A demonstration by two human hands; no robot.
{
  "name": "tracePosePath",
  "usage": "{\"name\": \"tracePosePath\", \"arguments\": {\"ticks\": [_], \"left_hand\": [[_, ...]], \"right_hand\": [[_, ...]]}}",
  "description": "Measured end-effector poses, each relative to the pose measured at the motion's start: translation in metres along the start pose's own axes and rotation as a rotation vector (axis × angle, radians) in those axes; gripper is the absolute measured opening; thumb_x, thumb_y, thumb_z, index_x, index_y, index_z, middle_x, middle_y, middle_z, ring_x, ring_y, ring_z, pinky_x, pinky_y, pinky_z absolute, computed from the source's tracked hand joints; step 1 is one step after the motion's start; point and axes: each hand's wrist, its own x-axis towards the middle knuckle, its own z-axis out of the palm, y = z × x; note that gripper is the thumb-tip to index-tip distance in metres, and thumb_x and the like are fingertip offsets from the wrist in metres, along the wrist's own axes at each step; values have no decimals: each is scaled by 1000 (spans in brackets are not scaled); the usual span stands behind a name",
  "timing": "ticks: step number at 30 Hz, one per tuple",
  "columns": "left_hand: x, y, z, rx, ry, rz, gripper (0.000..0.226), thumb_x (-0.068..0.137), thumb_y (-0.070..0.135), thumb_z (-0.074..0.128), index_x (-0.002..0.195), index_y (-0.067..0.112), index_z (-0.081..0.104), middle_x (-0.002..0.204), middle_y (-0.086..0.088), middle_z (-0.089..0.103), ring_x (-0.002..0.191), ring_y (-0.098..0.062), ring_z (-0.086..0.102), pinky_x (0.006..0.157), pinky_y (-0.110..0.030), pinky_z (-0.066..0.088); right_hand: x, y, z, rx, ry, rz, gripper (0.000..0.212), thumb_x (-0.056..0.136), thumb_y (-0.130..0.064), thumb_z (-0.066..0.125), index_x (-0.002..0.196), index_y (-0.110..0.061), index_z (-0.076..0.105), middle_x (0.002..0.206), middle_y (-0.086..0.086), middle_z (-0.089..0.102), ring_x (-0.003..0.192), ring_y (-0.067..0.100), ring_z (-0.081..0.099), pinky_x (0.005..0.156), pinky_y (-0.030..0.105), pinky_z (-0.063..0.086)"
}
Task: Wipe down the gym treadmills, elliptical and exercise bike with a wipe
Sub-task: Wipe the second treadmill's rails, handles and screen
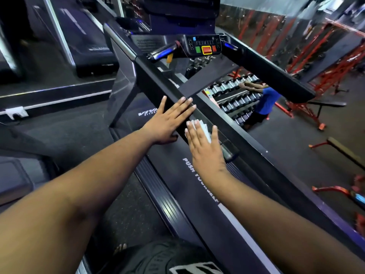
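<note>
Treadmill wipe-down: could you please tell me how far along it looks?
Nothing shows as finished. In hand: the right hand presses a white wipe flat on the treadmill's left handrail, with the left hand resting flat beside it. Apparently left: the control console, right handrail and neighbouring treadmill; no elliptical or bike is identifiable.

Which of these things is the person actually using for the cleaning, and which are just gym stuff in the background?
In use:
- white wipe, pressed under the right hand
- treadmill handrail, with the left hand flat on it
- treadmill console

Background:
- dumbbell rack
- person in a blue shirt
- red weight racks
- neighbouring treadmill
</note>
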Motion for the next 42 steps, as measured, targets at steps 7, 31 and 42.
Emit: {"name": "tracePosePath", "arguments": {"ticks": [7, 31, 42], "left_hand": [[-2, -18, 2, 38, -26, -4, 130, 72, 37, 79, 162, 20, -14, 171, -2, -12, 157, -20, -11, 119, -71, 1], [-6, -29, 15, -14, 8, 24, 132, 72, 40, 79, 161, 20, -18, 170, -3, -18, 157, -20, -14, 119, -70, 0], [4, -41, 14, -19, 52, 23, 126, 71, 39, 75, 162, 19, -9, 171, -5, -8, 158, -20, -9, 119, -70, -1]], "right_hand": [[-42, 30, 7, 300, 43, 108, 74, 102, -25, 33, 160, -8, -10, 170, 12, -7, 157, 29, 4, 116, 63, 26], [18, -14, -3, -217, -82, -93, 70, 108, -46, 12, 156, -6, -21, 163, 13, -31, 149, 32, -33, 106, 75, -25], [53, 40, -12, 629, 11, 41, 68, 104, -35, 36, 162, -19, 4, 170, 0, 8, 156, 19, 10, 116, 59, 32]]}}
